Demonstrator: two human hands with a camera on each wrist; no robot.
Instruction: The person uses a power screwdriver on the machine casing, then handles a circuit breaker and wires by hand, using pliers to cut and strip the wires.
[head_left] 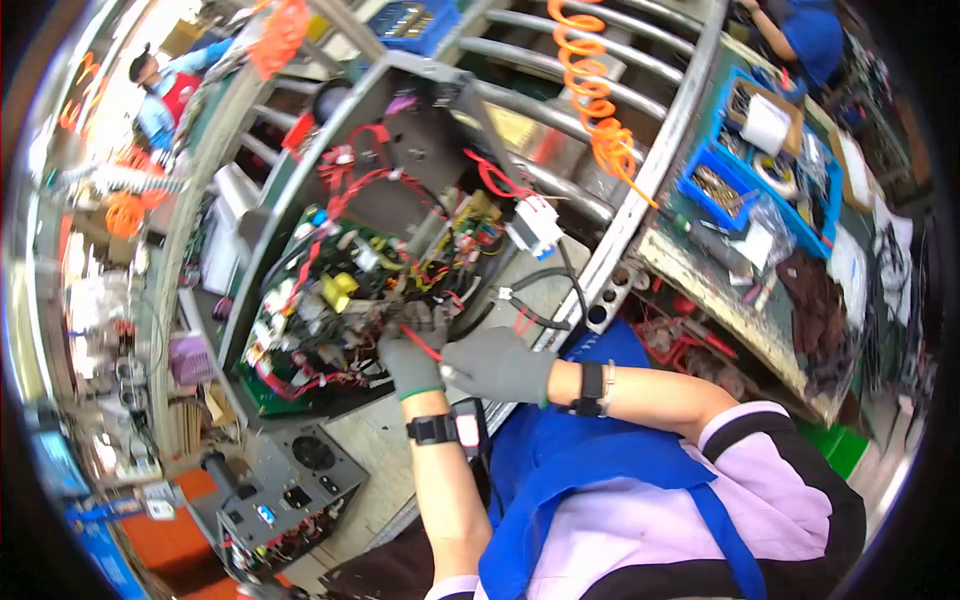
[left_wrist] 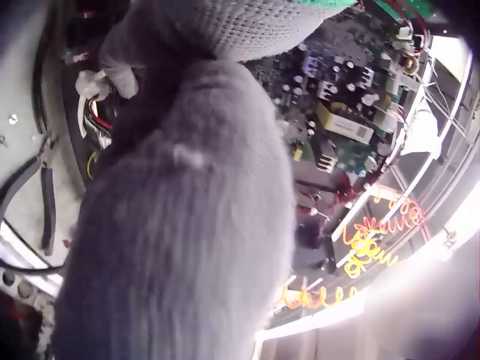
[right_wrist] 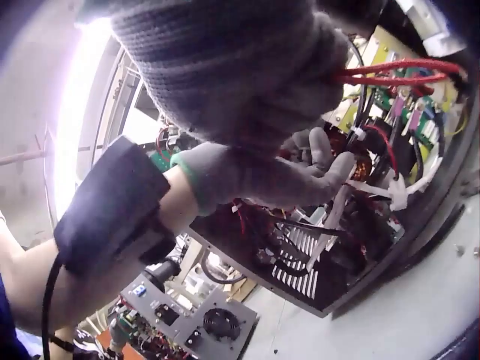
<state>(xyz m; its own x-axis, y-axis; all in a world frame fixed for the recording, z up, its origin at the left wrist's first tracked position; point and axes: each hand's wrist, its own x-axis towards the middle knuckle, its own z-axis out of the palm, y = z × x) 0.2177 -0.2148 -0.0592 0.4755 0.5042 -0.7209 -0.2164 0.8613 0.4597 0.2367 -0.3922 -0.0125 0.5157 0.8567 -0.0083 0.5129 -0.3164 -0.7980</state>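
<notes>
Both hands wear grey knitted gloves with green cuffs, close together at the near edge of an open metal housing full of circuit boards and wiring. My right hand grips red wire; in the right wrist view the red wires run out past its fingers. Beside it, my left hand reaches into the wiring. In the right wrist view its fingers are curled, with a white strip and a copper coil at the fingertips. I cannot tell what it holds.
Pliers lie beside the housing. A second grey unit with a fan stands at lower left. Metal rollers and a coiled orange hose are beyond. Blue parts trays sit on the right-hand bench. Other people are farther off.
</notes>
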